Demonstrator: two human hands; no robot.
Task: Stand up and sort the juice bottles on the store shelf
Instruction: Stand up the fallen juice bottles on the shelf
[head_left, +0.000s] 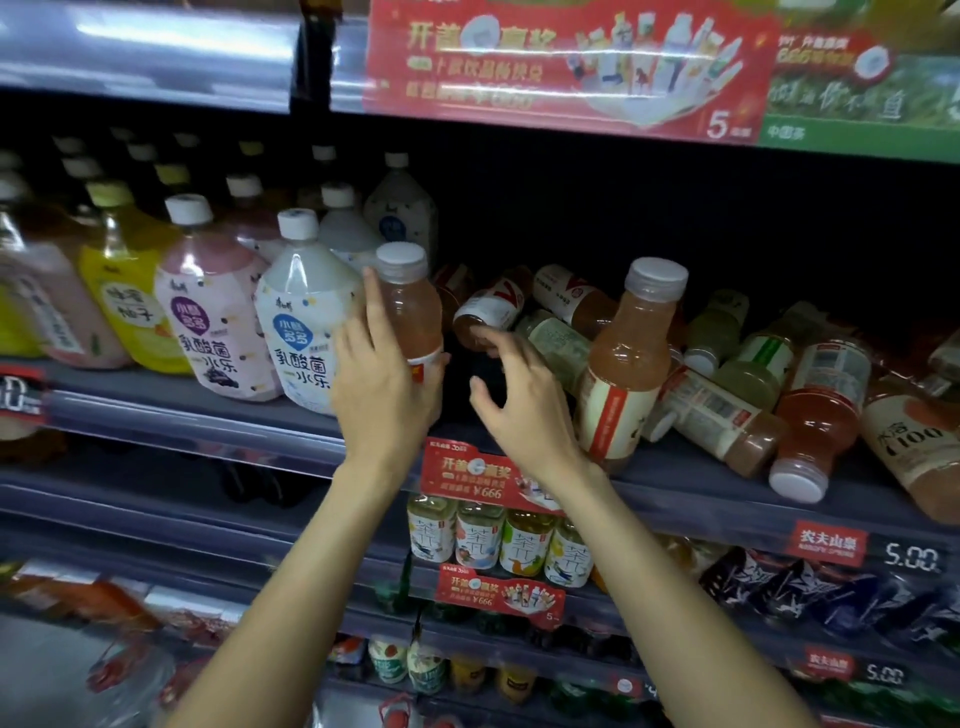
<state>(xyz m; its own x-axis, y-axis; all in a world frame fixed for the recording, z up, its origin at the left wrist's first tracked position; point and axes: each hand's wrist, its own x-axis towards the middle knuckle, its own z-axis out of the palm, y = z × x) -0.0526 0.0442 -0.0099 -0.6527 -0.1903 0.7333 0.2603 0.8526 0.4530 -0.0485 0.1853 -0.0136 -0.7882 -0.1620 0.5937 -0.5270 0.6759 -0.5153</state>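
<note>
So the store shelf (218, 415) runs across the whole view, grey deck with a clear price rail along the front. Above it hangs a big red promo banner (566, 67) with a green one just beside it on the right. Left half of the shelf is packed with large upright drink bottles in rows: a yellow one (130, 296), a pink one (215, 312) and a white one with a blue label (304, 322) at the front.

Right half is a mess of juice bottles. One orange juice bottle (626, 364) stands leaning near the front edge, and behind and right of it there's a heap of toppled bottles (753, 384), orange-red and pale green, lying across each other, one with its cap pointing down at the rail.

Left hand (384, 384) is wrapped around a smaller orange juice bottle (410, 306), holding it upright just beside the white bottle, thumb side against its label. Right hand (519, 395) holds nothing, fingers spread and loosely curved, fingertips near a toppled red-labelled bottle (488, 312) at the back.

Lower shelf has a row of small tea bottles (498, 540), and a 5.00 price tag (911, 558) off to the right.
</note>
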